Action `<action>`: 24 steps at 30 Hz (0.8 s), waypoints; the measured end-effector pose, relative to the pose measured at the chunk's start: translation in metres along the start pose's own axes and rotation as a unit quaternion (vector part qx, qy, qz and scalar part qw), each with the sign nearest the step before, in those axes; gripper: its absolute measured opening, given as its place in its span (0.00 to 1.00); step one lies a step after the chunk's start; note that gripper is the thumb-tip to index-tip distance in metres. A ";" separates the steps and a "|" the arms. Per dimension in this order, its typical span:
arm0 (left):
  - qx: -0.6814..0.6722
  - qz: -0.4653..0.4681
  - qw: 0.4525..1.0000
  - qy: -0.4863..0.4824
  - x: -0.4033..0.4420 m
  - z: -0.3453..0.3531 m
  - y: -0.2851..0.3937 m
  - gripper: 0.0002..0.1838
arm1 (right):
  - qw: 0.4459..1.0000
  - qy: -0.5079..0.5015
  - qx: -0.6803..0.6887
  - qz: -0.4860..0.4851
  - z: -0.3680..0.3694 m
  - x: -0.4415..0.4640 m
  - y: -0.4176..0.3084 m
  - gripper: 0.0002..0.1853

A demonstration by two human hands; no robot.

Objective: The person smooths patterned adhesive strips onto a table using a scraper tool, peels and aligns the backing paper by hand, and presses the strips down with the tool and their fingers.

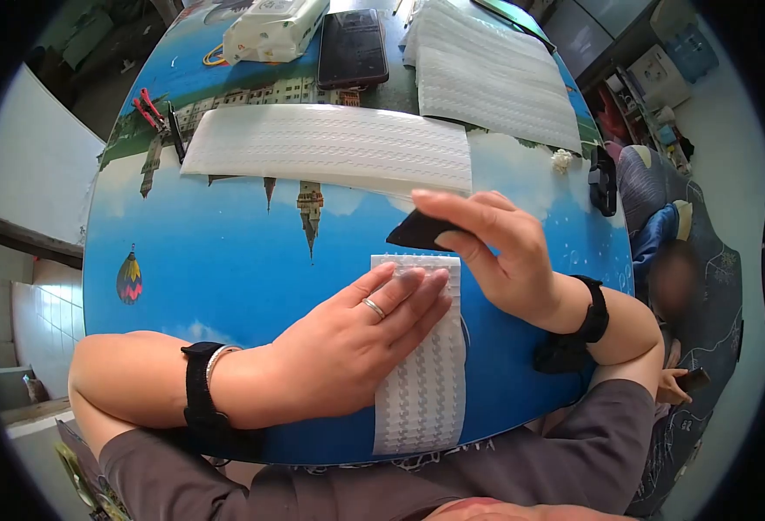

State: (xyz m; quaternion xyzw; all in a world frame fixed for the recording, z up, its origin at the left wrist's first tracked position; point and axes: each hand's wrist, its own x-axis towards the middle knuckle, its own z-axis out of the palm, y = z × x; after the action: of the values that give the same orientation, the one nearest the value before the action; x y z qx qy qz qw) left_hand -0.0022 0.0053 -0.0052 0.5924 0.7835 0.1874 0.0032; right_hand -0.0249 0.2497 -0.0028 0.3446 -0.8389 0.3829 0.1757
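Note:
My left hand (pixel 339 343) lies flat with outstretched fingers on a white patterned strip (pixel 419 408), pressing near its far end. Dark smudges mark some of its fingertips. The strip carries rows of small repeated shapes and runs toward the table's near edge. Just above the strip's far end, my right hand (pixel 500 247) pinches a thin black flat piece (pixel 419 231) between thumb and fingers. Beyond both hands, a wider white patterned sheet (pixel 326 143) lies crosswise on the table.
Farther back are a stack of translucent patterned sheets (pixel 491 74), a black phone (pixel 353 48) and a wipes pack (pixel 276 30). Red-handled pliers (pixel 149 109) and a black pen (pixel 175 132) lie left. A small white cluster (pixel 561 161) sits right. Another person's hand (pixel 673 387) holds a phone.

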 end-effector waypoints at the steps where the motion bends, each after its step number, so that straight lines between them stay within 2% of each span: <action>1: 0.000 0.000 1.000 0.002 0.000 0.000 0.000 0.42 | 0.999 -0.033 -0.021 -0.006 -0.003 -0.002 -0.002 0.31; 2: 0.000 -0.001 1.000 0.003 0.000 0.000 0.000 0.42 | 0.997 -0.065 -0.041 -0.012 -0.005 -0.003 -0.003 0.31; 3: 0.007 0.000 1.000 0.001 0.000 0.000 0.000 0.42 | 0.997 -0.053 -0.043 -0.022 -0.004 0.000 -0.004 0.31; 6: 0.020 0.001 1.000 -0.005 0.001 -0.001 0.000 0.42 | 0.995 -0.094 -0.027 0.024 -0.011 -0.003 -0.002 0.30; 9: 0.037 -0.002 0.999 -0.013 -0.001 -0.004 -0.001 0.42 | 0.994 0.062 0.074 0.059 -0.008 -0.002 0.005 0.27; 11: 0.066 -0.003 0.998 -0.016 -0.002 -0.005 -0.002 0.43 | 0.994 0.052 0.077 0.066 -0.016 -0.002 0.006 0.26; 14: 0.035 -0.021 0.999 0.013 0.001 -0.009 -0.004 0.44 | 0.993 0.045 0.070 0.083 -0.024 0.003 0.005 0.24; 16: 0.027 -0.032 0.999 -0.017 0.002 -0.011 -0.003 0.44 | 0.994 0.036 0.051 0.094 -0.034 0.008 0.006 0.22; 19: 0.014 -0.048 0.998 -0.035 0.004 -0.014 -0.001 0.43 | 0.979 -0.056 0.059 0.187 -0.062 0.013 0.003 0.17; 21: 0.033 -0.050 0.997 -0.038 0.004 -0.014 -0.002 0.41 | 0.964 -0.153 0.062 0.208 -0.084 0.020 -0.001 0.13; 22: 0.057 -0.047 0.997 -0.039 0.004 -0.013 -0.003 0.39 | 0.953 -0.201 0.063 0.216 -0.094 0.024 -0.006 0.12; 23: 0.080 -0.043 0.995 -0.040 0.003 -0.012 -0.005 0.38 | 0.924 -0.262 0.077 0.268 -0.102 0.030 -0.012 0.10; 24: 0.070 -0.039 0.996 -0.031 0.003 -0.013 -0.006 0.37 | 0.926 -0.302 0.106 0.198 -0.104 0.027 -0.008 0.09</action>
State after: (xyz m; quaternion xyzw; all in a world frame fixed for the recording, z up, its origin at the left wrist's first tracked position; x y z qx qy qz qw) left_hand -0.0114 0.0032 0.0055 0.5655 0.8169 0.1132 -0.0067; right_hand -0.0354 0.3135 0.0839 0.2877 -0.8578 0.3743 -0.2033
